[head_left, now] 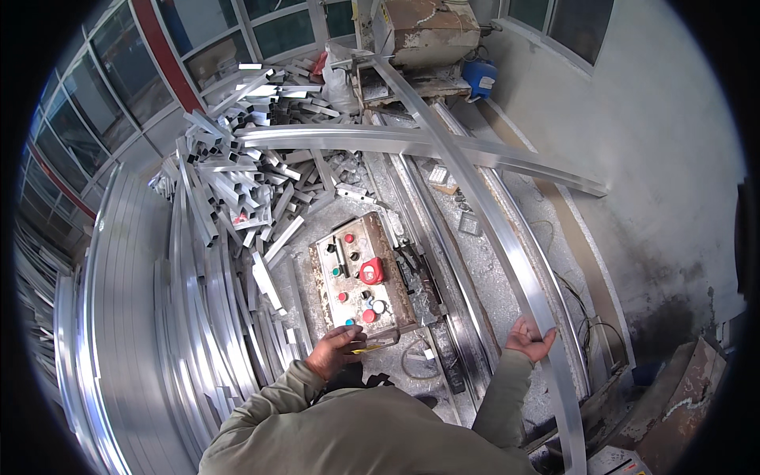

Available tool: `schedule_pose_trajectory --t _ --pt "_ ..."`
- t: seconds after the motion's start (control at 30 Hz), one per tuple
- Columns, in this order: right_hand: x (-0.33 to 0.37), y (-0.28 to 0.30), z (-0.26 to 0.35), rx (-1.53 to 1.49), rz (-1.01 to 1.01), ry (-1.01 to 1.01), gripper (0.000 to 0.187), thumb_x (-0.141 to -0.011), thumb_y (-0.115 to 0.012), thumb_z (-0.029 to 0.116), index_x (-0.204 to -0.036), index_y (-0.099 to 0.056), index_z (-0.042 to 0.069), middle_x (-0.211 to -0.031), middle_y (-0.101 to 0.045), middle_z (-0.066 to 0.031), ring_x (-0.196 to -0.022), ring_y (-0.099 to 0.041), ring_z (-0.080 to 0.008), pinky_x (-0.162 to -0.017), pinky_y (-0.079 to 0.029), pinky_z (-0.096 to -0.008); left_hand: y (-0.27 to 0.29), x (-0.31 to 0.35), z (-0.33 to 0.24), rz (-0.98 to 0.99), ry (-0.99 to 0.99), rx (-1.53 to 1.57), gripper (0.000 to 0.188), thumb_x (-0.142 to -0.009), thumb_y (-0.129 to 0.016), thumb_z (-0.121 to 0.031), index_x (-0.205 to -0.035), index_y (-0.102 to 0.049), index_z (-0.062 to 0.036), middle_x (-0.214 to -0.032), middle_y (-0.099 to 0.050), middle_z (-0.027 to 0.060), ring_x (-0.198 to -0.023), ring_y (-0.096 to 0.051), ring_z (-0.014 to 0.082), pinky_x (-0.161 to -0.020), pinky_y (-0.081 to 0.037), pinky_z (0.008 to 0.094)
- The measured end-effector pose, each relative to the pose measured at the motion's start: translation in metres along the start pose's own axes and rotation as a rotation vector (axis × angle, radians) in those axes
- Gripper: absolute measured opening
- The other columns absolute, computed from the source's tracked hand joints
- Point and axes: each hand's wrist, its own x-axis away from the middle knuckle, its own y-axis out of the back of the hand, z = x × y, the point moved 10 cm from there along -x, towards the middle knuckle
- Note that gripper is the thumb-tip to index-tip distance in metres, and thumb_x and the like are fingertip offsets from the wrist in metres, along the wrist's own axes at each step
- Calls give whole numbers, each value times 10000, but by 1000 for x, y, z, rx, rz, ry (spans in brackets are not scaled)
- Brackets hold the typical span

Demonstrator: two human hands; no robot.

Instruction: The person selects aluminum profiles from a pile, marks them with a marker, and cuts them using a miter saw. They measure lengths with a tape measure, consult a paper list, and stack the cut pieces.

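A worn control box [321, 273] with several red, black, green and white buttons stands before me. A red tape measure [371, 271] lies on its panel. My left hand [336, 353] is at the box's near left corner, fingers stretched out beside a teal button [350, 322]; whether it touches the button I cannot tell. A long silver metal profile [507, 257] runs from the far machine down past my right side. Against this profile, my right hand [529, 340] is open, palm up and thumb out. Whether it bears any weight is unclear. A second profile [340, 138] crosses the first farther away.
Two machine rails [431, 237] run lengthwise right of the box. Cut metal tube pieces [253, 178] lie heaped at the far left. Long profiles [131, 317] are stacked along the left. A rusty machine head [423, 36] stands far off, beside a blue jug [480, 77]. A wall bounds the right.
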Motion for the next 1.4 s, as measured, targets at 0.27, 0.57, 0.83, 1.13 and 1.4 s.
schedule_pose_trajectory --t 0.27,0.57,0.83,1.13,1.4 --pt "-89 -109 -182 415 -45 -66 583 -936 -750 582 -1274 -654 117 -889 -680 -10 -755 -629 -158 -909 -570 -426 143 -43 -95 59 45 -137 502 -1035 -699 -361 -1438 -602 -78 -1359 -678 101 -1225 -642 256 -1010 -525 445" --pt "-79 -141 -261 545 297 13 228 -1094 -585 327 -1019 -619 113 -772 -621 0 -611 -544 -141 -611 -516 -315 355 -65 -106 -360 51 -198 509 -980 -735 -386 -1368 -661 -65 -1173 -715 64 -1061 -663 208 -850 -520 411" --pt "371 -332 -387 522 1686 -169 312 -1078 -652 216 -1293 -519 33 -1154 -618 -195 -820 -673 -243 -735 -586 -451 524 -2 -74 -751 79 -370 431 -939 -754 -344 -1230 -715 -28 -930 -703 54 -811 -650 162 -637 -512 353" --pt "463 -376 -528 259 1914 -382 338 -948 -811 319 -1248 -693 219 -1122 -719 -283 -598 -632 -188 -557 -556 -297 599 -78 -137 -658 255 -323 504 -949 -738 -383 -1337 -669 -68 -1062 -719 27 -997 -711 194 -701 -535 387" --pt "474 -466 -721 462 1995 -392 234 -959 -785 309 -1156 -735 194 -1094 -720 -258 -589 -640 -192 -529 -533 -299 717 -188 -278 -622 211 -471 483 -981 -719 -367 -1331 -671 -39 -1030 -731 80 -892 -703 194 -614 -549 363"
